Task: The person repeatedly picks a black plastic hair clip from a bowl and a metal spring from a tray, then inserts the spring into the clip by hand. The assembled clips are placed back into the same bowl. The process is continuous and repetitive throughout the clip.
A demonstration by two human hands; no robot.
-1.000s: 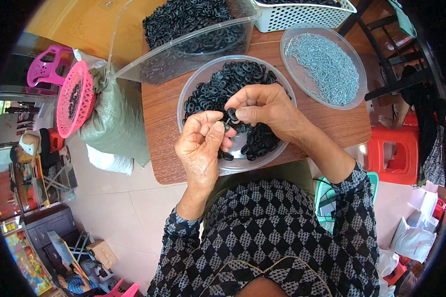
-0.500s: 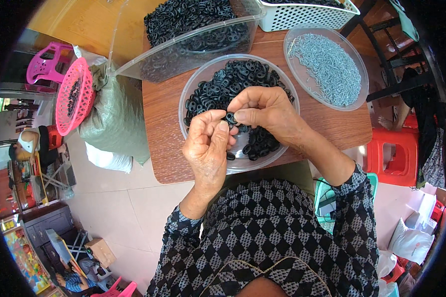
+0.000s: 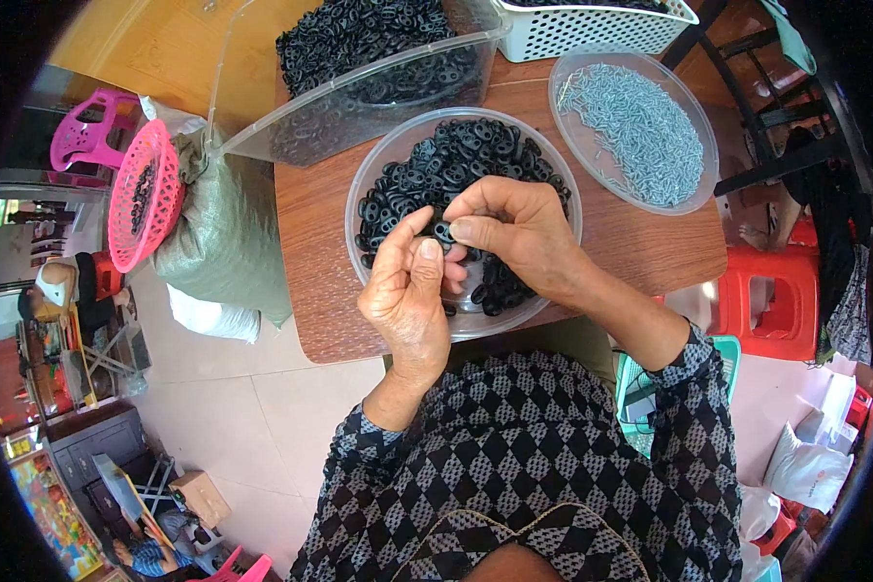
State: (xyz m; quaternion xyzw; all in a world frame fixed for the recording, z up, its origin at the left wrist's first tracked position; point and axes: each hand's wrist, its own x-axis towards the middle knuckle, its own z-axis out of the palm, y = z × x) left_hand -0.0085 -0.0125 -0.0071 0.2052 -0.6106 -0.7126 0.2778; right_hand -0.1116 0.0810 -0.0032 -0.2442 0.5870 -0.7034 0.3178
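Over a round clear bowl [image 3: 364, 189] full of small black ring-shaped parts [image 3: 461, 155], my two hands meet. My left hand [image 3: 407, 291] and my right hand [image 3: 514, 233] together pinch one small black ring part [image 3: 443, 232] between thumbs and fingertips. Whether a screw is held with it I cannot tell. A second clear bowl [image 3: 572, 73] at the right holds many small silver screws [image 3: 640, 131].
A small wooden table [image 3: 310, 252] carries the bowls. A clear tub [image 3: 359, 97] of black parts and a white mesh basket [image 3: 592, 24] stand at the back. Left of the table are a grey sack [image 3: 223, 242], a pink basket [image 3: 145, 194] and a pink stool [image 3: 87, 136]; a red stool [image 3: 766, 301] stands right.
Both hands have shifted slightly within the bowl, staying together. The fingertips now close on one black ring part.
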